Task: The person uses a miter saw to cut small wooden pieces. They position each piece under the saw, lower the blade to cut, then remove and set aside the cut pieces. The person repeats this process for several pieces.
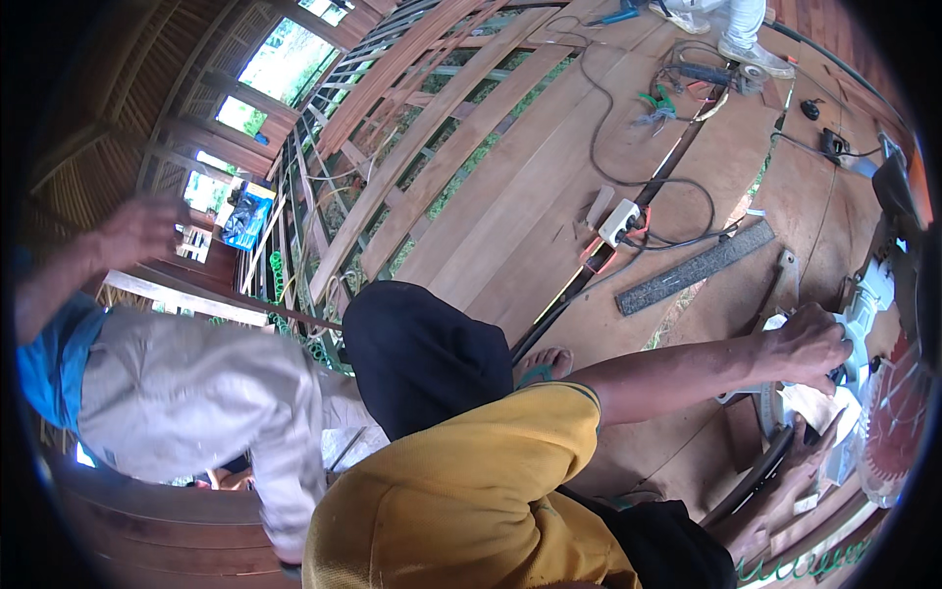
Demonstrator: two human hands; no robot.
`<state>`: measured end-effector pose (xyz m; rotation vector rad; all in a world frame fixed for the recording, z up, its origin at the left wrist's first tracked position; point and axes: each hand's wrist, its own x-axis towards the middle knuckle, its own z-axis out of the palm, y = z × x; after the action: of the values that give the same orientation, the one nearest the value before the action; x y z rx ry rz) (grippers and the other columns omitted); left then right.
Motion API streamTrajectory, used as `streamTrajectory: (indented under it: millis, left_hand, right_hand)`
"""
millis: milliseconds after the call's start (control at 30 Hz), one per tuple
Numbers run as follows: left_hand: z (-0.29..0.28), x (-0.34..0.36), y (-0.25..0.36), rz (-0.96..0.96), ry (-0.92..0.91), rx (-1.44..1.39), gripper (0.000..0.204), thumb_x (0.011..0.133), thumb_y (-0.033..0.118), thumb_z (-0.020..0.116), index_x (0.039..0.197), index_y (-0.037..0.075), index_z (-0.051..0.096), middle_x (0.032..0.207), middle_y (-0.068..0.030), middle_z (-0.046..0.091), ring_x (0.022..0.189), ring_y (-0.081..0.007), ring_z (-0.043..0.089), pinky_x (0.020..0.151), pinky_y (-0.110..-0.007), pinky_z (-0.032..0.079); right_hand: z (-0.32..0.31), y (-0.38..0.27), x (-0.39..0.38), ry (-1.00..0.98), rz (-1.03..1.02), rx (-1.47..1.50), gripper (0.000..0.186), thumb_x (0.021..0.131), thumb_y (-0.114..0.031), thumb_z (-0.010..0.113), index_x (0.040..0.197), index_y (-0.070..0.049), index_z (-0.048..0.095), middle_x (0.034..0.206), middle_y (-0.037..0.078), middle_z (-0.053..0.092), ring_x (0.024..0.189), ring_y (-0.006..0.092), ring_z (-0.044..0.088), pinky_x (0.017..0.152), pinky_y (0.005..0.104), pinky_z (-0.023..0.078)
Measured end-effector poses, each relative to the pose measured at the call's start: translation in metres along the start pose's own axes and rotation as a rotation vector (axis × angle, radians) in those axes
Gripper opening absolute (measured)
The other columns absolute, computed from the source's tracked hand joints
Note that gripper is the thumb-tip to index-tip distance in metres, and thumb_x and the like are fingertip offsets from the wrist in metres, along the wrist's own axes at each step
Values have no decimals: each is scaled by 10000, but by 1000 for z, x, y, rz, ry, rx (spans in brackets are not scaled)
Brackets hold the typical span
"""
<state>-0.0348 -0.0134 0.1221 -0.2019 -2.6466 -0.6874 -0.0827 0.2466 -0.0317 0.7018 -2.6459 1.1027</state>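
Note:
My left hand (807, 346), its fingers curled, grips part of a silver mitre saw (863, 294) at the right, what exactly is hard to see. Just below it my right hand (800, 452) is partly hidden under a pale piece (819, 407), closed on something I cannot make out. The red circular blade (888, 422) sits beside both hands, under a clear guard. My dark-trousered knee (422, 344) and sandalled foot (545, 365) are on the boards.
A co-worker (186, 383) in light trousers is close at my left; another's shoes (746, 59) are at the top. A power strip (618, 224), cords, a long level-like bar (692, 270) and tools lie on the plank floor (491, 226), which has open gaps. A blue tray (245, 214) stands farther left.

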Motion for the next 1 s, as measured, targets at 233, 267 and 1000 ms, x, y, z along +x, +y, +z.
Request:
streamTrajectory:
  millis: [233,267,1000]
  left_hand:
    - [-11,4,15,-130,124,-180,802,556,455,966,1093,-48,645,1027,-270,676,950,-397,699,841,-512,541]
    - [-27,-2,22,-230,67,-169,818,596,417,971,1158,-47,600,1104,-253,642,1014,-382,679,870,-510,537]
    - [122,-70,32,-927,328,-941,619,962,55,625,1523,-70,395,1500,-297,498,1422,-404,476,1202,-436,368]
  right_hand:
    - [13,33,11,36,-205,-188,858,884,-509,780,1556,-73,471,1560,287,450,1432,470,450,1134,564,425]
    - [14,38,9,26,-199,-188,855,884,-501,780,1556,-71,471,1561,287,450,1433,471,450,1138,563,418]
    - [13,22,7,56,-43,27,1023,834,-479,856,1601,-24,356,1543,289,490,1429,415,486,1165,471,409]
